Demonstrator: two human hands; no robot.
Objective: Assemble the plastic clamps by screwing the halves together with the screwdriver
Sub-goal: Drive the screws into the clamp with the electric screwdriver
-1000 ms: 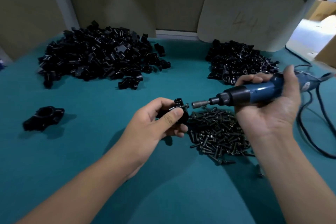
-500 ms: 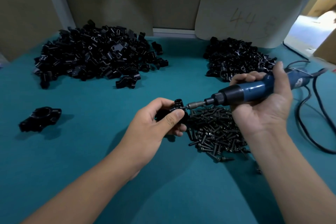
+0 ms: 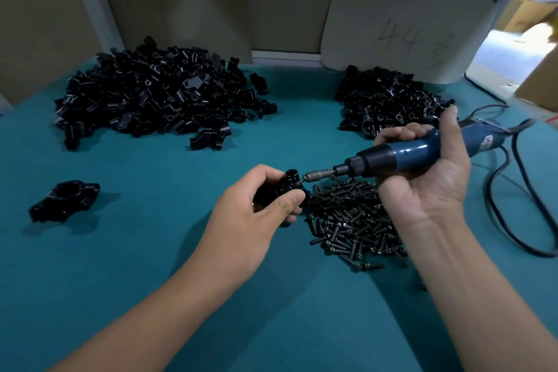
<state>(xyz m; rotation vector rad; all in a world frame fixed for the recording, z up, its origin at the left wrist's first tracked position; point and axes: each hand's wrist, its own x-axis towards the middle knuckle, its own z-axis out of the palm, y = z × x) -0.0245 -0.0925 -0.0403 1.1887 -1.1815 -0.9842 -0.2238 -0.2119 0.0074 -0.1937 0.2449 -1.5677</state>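
Left hand (image 3: 265,205) curled round one black plastic clamp (image 3: 290,187), lifted just above the teal worktop (image 3: 151,251) and turned so the screw hole faces right, probably to meet the tool in a straight line. Right hand (image 3: 422,172) wrapped round one blue electric screwdriver (image 3: 407,154), bit tip touching the clamp, cable (image 3: 519,190) trailing away to the right, out of the working area. Directly under the two hands, one loose heap of dark screws (image 3: 353,220), too many to count, kept near for a short reach. Two piles of black clamp halves at the back: a large pile (image 3: 151,93) on the left, a smaller pile (image 3: 389,100) on the right, likely one per kind of half. One finished clamp (image 3: 65,199) set apart, far left. One board (image 3: 404,30) marked "44" against the wall.
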